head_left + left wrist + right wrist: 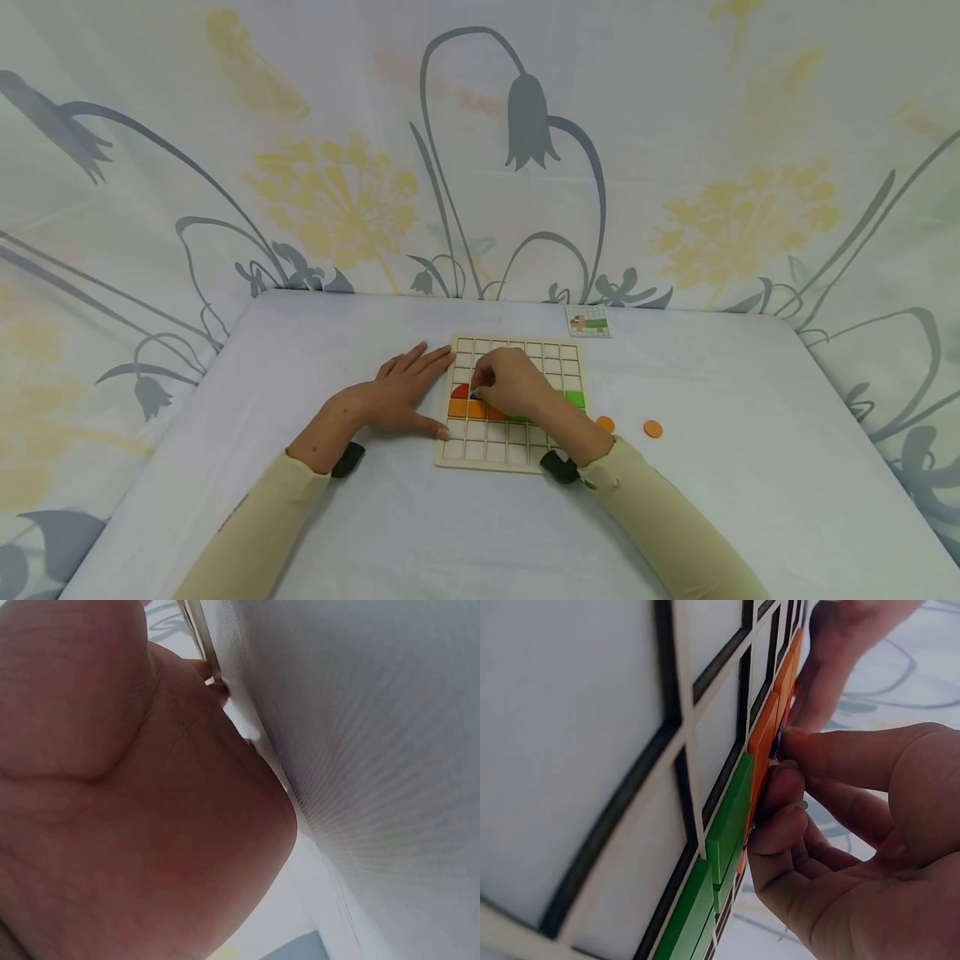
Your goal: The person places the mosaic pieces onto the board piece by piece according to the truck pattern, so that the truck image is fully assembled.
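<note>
A wooden grid board (pixel 468 454) lies on the white-covered table. A row of orange tiles (pixel 457 408) and green tiles (pixel 575 398) fills some of its squares, with a red rounded tile (pixel 461 391) above the orange ones. Over the board, my right hand (pixel 513 383) pinches a small dark blue piece (pixel 777 741) beside the red tile; the fingers hide most of it. My left hand (pixel 401 396) is spread at the board's left side, its fingertips and thumb touching the edge. In the left wrist view, the palm (pixel 150 817) blocks most of the scene.
Two orange round pieces lie right of the board: one disc (pixel 653 428) on its own, another disc (pixel 605 425) close to the right forearm. A small picture card (pixel 588 321) with a grid pattern lies behind the board. A flower-patterned cloth (pixel 480 167) rises behind the table.
</note>
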The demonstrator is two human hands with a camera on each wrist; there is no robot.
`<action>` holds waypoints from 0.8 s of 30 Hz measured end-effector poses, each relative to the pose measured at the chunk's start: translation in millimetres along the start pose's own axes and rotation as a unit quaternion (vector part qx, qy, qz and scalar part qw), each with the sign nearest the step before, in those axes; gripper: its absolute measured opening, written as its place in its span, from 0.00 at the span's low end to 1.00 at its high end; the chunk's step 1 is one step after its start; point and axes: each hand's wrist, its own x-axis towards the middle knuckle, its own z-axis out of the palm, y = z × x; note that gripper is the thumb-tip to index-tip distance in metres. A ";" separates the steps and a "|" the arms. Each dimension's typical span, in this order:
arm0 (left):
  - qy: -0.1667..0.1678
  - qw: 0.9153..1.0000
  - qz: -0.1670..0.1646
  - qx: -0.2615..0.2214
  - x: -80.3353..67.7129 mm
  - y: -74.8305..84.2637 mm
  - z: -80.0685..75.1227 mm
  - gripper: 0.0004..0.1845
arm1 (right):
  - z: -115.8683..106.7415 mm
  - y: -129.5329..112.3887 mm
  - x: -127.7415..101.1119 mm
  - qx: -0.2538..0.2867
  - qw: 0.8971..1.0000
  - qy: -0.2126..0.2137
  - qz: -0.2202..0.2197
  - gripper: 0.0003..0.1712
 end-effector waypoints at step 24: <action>-0.004 1.000 -0.003 0.003 0.5 0.3 -0.2 0.65 | -3.3 2.9 2.6 -0.013 0.998 -0.024 -0.055 0.10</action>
